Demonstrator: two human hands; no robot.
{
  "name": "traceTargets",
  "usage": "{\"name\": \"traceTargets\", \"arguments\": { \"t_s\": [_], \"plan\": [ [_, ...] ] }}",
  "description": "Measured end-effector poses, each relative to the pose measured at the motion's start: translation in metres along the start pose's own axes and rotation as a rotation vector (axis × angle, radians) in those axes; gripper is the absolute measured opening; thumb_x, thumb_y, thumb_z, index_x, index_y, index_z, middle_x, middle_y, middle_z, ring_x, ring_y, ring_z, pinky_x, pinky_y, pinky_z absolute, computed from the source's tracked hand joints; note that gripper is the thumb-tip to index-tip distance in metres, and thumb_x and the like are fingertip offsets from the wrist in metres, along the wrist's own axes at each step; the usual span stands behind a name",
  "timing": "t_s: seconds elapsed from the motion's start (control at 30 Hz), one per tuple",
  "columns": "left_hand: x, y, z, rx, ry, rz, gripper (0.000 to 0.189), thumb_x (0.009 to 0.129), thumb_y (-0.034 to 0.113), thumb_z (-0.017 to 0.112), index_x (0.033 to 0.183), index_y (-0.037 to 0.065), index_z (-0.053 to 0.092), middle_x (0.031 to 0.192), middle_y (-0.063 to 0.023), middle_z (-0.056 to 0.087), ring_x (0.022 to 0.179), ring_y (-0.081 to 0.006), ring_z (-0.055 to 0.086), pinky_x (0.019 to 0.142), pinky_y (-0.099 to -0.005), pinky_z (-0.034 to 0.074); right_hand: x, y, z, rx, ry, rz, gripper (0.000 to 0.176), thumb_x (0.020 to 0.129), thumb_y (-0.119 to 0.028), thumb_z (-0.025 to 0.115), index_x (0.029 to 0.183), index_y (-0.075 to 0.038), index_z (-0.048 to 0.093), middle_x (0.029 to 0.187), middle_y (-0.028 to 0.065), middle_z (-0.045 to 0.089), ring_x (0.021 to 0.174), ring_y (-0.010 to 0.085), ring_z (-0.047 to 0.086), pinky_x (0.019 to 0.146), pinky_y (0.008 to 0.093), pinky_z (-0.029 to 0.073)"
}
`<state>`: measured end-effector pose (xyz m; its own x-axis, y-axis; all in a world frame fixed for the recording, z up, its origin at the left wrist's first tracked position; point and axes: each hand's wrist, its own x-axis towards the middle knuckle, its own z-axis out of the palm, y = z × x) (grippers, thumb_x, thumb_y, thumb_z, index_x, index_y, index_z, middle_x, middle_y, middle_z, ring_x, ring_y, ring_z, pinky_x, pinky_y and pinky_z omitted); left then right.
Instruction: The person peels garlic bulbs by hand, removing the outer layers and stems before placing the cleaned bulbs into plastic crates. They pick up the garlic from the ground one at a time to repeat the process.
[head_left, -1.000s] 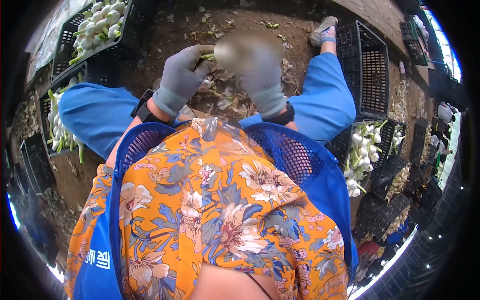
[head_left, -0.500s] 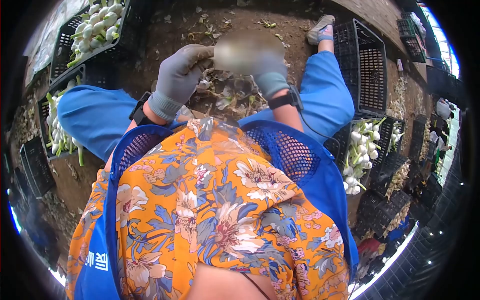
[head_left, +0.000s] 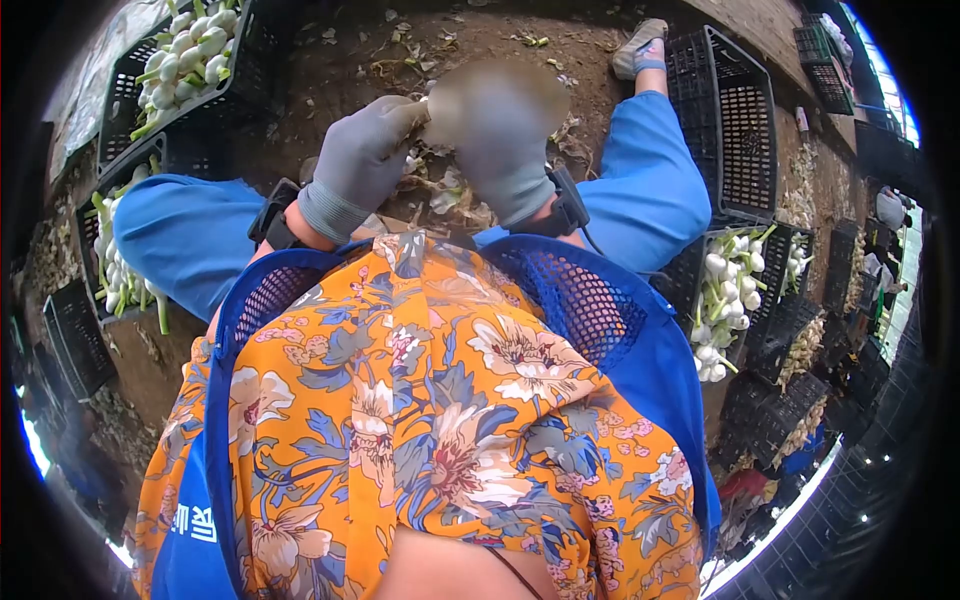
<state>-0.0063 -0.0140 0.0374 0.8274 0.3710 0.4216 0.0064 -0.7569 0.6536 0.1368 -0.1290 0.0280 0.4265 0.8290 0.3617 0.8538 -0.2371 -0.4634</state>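
My left hand, in a grey glove, is closed with thumb and fingers pinched together at the edge of a blurred patch. Whatever the fingertips hold is lost in that blur. Close beside it is my gloved right hand; its back shows, while its fingers disappear into the blurred patch. Below both hands, dry peelings and leaf scraps lie on the ground between my legs.
Black crates with white garlic bulbs stand at the upper left, and more garlic lies by my left knee. On the right are a black crate and another heap of garlic. Several crates stand farther right.
My right hand has moved left, closer to the left hand, and turned so more of its back shows. The left hand has shifted only slightly.
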Motion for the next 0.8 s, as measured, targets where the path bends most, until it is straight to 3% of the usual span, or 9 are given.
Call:
{"name": "traceTargets", "arguments": {
  "t_s": [0.07, 0.17, 0.33, 0.47, 0.5, 0.53, 0.6, 0.67, 0.8],
  "plan": [
    [-0.003, -0.002, 0.003, -0.015, 0.006, -0.042, 0.033, 0.076, -0.004, 0.064, 0.107, 0.008, 0.065, 0.096, -0.0129, 0.066, 0.086, -0.0331, 0.065, 0.072, -0.0347, 0.054, 0.001, 0.007, 0.006, -0.005, -0.013, 0.017, 0.016, 0.086, -0.019, 0.064, 0.093, -0.005, 0.064, 0.087, 0.0149, 0.064, 0.081, 0.0342, 0.062, 0.072, 0.0409, 0.05],
    [0.0, -0.001, -0.001, -0.001, 0.023, -0.014, 0.033, 0.076, -0.003, 0.064, 0.106, 0.008, 0.065, 0.096, -0.0127, 0.066, 0.085, -0.0332, 0.065, 0.071, -0.0352, 0.054, 0.004, 0.011, 0.008, 0.459, -0.065, 0.244, 0.012, 0.086, -0.018, 0.062, 0.09, -0.006, 0.063, 0.085, 0.0146, 0.062, 0.08, 0.0346, 0.061, 0.07, 0.0436, 0.049],
    [0.003, -0.001, 0.001, 0.07, -0.008, 0.041, 0.034, 0.074, -0.004, 0.065, 0.105, 0.008, 0.066, 0.096, -0.0127, 0.066, 0.086, -0.0328, 0.065, 0.071, -0.0355, 0.054, 0.001, 0.007, 0.0, 0.083, -0.045, 0.042, 0.016, 0.087, -0.021, 0.063, 0.092, -0.006, 0.064, 0.09, 0.0157, 0.064, 0.084, 0.035, 0.062, 0.074, 0.0446, 0.049],
    [0.002, -0.004, 0.0, -0.067, 0.003, 0.092, 0.037, 0.076, -0.013, 0.06, 0.109, 0.002, 0.066, 0.107, -0.0121, 0.067, 0.096, -0.0243, 0.066, 0.082, -0.0299, 0.053, 0.003, 0.035, 0.016, -0.142, -0.081, 0.153, 0.017, 0.086, -0.02, 0.064, 0.093, -0.005, 0.064, 0.093, 0.0158, 0.065, 0.086, 0.0351, 0.063, 0.077, 0.0444, 0.049],
    [0.0, -0.007, 0.002, -0.064, 0.003, 0.095, 0.037, 0.076, -0.013, 0.06, 0.109, 0.002, 0.066, 0.107, -0.0121, 0.067, 0.096, -0.0243, 0.066, 0.082, -0.0299, 0.053, 0.003, 0.047, 0.019, -0.162, -0.274, 0.278, 0.016, 0.085, -0.019, 0.063, 0.093, -0.005, 0.063, 0.093, 0.0164, 0.065, 0.087, 0.0355, 0.063, 0.077, 0.0448, 0.05],
    [-0.003, -0.01, 0.005, -0.345, 0.054, -0.064, 0.033, 0.079, -0.012, 0.059, 0.109, 0.0, 0.066, 0.109, -0.0111, 0.067, 0.099, -0.0225, 0.065, 0.085, -0.0301, 0.053, 0.0, 0.057, 0.021, -0.181, -0.466, 0.401, 0.016, 0.084, -0.018, 0.063, 0.093, -0.005, 0.063, 0.094, 0.017, 0.065, 0.088, 0.0358, 0.062, 0.078, 0.0452, 0.05],
    [-0.005, -0.015, 0.003, -0.617, 0.11, -0.23, 0.03, 0.083, -0.011, 0.058, 0.109, -0.001, 0.066, 0.11, -0.0101, 0.066, 0.101, -0.0206, 0.064, 0.088, -0.0303, 0.053, -0.01, 0.064, 0.02, -0.101, -0.383, 0.37, 0.02, 0.085, -0.015, 0.062, 0.101, -0.004, 0.064, 0.099, 0.0169, 0.067, 0.091, 0.0322, 0.065, 0.08, 0.0412, 0.052],
    [-0.005, -0.017, -0.001, -1.092, 0.159, -0.655, 0.023, 0.089, -0.006, 0.058, 0.111, -0.004, 0.064, 0.114, -0.0107, 0.064, 0.103, -0.0185, 0.063, 0.091, -0.0316, 0.054, -0.014, 0.063, 0.012, 0.457, -0.248, 0.357, 0.024, 0.086, -0.008, 0.061, 0.109, -0.003, 0.063, 0.103, 0.0142, 0.068, 0.094, 0.0246, 0.066, 0.082, 0.0347, 0.052],
    [-0.007, -0.028, 0.004, -1.428, 0.135, -0.815, 0.025, 0.095, -0.001, 0.051, 0.119, -0.005, 0.057, 0.119, -0.0168, 0.061, 0.106, -0.026, 0.064, 0.092, -0.0414, 0.056, -0.004, 0.043, -0.016, 0.696, -0.265, 0.431, 0.024, 0.089, -0.006, 0.063, 0.113, 0.001, 0.062, 0.101, 0.0078, 0.068, 0.094, 0.0154, 0.064, 0.083, 0.0271, 0.051]
  ]
}}
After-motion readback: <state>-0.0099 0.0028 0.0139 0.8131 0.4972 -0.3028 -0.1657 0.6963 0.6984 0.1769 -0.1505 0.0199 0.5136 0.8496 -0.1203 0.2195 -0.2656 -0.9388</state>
